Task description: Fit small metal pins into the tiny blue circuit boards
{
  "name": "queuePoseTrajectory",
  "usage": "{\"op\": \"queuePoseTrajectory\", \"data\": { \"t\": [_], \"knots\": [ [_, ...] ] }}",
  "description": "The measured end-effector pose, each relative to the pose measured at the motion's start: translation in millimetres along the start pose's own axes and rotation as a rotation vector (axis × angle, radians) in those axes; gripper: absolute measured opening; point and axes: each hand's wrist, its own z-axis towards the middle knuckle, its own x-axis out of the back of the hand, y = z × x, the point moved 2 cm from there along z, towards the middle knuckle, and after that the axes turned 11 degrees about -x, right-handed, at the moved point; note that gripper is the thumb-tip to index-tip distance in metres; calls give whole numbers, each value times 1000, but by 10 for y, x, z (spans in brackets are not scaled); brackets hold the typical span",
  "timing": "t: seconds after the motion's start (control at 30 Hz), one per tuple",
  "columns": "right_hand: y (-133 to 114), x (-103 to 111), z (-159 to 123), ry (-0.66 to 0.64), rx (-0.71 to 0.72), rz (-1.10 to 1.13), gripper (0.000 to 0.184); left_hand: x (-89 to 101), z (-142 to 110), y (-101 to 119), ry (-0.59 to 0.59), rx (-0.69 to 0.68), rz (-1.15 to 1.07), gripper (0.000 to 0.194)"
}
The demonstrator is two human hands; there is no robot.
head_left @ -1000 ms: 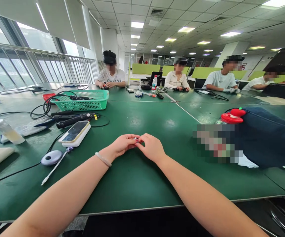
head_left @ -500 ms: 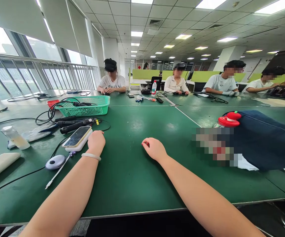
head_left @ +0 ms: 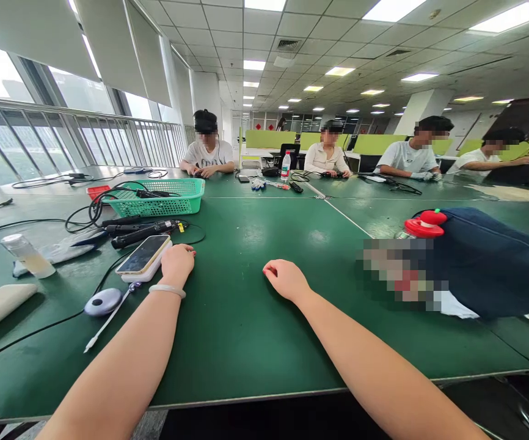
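My left hand [head_left: 178,266] rests on the green table [head_left: 241,318], loosely curled into a fist, with a pale band [head_left: 167,290] round its wrist. Right beside it, on its left, lies a smartphone [head_left: 144,255] on top of a white box. My right hand [head_left: 286,279] lies apart from the left, in the middle of the table, its fingers curled in and the red nails partly showing. I see nothing held in either hand. The undersides of the fingers are hidden.
On the left are a green basket [head_left: 159,205], black handheld tools [head_left: 143,233], a bottle [head_left: 29,256], a lilac disc [head_left: 103,302] and a white case [head_left: 1,308]. A dark blue bag [head_left: 493,263] and a red-lidded bottle [head_left: 424,224] stand right. Several people sit across the table.
One second ago both hands met in the middle, fingertips together. The left hand has since moved left beside the phone; the right has stayed nearly in place. Almost nothing differs over the last half second.
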Motion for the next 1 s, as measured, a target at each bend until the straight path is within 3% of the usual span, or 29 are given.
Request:
{"op": "queuePoseTrajectory", "data": {
  "t": [0.17,0.27,0.37,0.47,0.53,0.6,0.83,1.0],
  "knots": [
    [-42,0,-29,-16,13,25,21,-64,51,-6,-27,-80,-123,32],
    [-63,-15,-44,-36,36,49,21,-125,40,103,-82,-153,-191,33],
    [-71,-51,-42,-73,73,51,19,-218,-78,369,-198,-301,-311,30],
    [-64,-92,-24,-95,93,20,16,-296,-297,716,-365,-502,-765,36],
    [-57,-110,-9,-97,90,1,22,-316,-425,875,-411,-504,-942,39],
    [-54,-120,3,-105,81,-13,26,-311,-504,960,-385,-507,-1022,39],
    [-76,-115,-6,-140,130,-31,13,-294,-508,906,-271,-470,-671,27],
    [-103,-119,-39,-78,169,-33,20,-285,-502,895,-235,-432,-557,27]
  ]
}}
